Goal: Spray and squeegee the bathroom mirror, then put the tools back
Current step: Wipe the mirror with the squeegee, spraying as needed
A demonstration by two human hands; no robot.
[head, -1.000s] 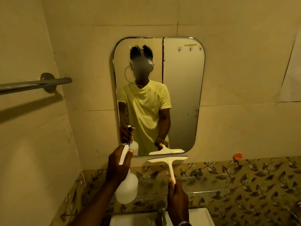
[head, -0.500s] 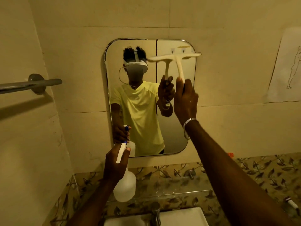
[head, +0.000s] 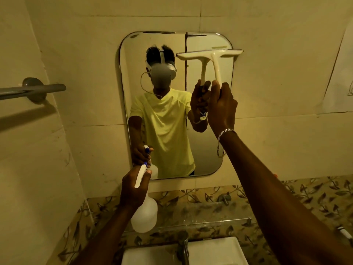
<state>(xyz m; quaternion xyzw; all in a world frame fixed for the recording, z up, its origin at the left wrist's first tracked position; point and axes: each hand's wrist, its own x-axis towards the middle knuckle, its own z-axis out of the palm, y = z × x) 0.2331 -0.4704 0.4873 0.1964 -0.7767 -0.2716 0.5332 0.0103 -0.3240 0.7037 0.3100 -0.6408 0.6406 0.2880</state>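
Lifting the squeegee (head: 212, 54) to the mirror's (head: 210, 150) top-right corner, the right hand (head: 222, 108) grips it for a downstroke. The left hand (head: 133, 188) holds the bottle (head: 145, 217).

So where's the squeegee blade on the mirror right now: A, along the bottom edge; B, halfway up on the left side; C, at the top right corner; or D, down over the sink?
C: the right hand holds the squeegee up with its blade across the top right corner of the mirror.
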